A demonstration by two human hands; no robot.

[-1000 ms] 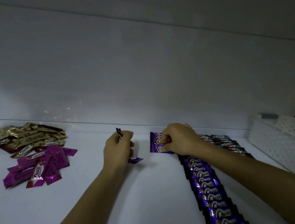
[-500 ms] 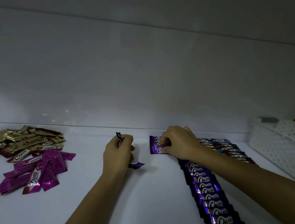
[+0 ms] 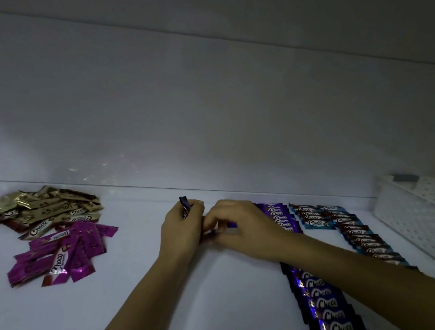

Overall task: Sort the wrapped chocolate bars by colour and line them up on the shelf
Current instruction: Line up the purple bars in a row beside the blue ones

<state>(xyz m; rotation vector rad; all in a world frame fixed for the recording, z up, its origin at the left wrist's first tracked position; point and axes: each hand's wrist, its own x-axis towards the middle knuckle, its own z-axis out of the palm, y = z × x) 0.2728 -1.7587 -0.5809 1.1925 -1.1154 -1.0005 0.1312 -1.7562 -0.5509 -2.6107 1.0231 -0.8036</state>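
A gold heap (image 3: pixel 42 209) and a magenta heap (image 3: pixel 61 254) lie unsorted at the far left. The left hand (image 3: pixel 183 229) is curled round a few purple bars (image 3: pixel 184 204), held on end. The right hand (image 3: pixel 241 228) meets it, fingertips pinching one bar's lower end (blurred, so a judgement). The purple row (image 3: pixel 280 218) lies just right of that hand, bars crosswise; the right hand is nearer.

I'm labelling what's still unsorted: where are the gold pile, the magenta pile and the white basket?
gold pile (image 3: pixel 43 209), head view, middle of the heap.
magenta pile (image 3: pixel 62 253), head view, a central wrapper.
white basket (image 3: pixel 429 222), head view, its perforated wall.
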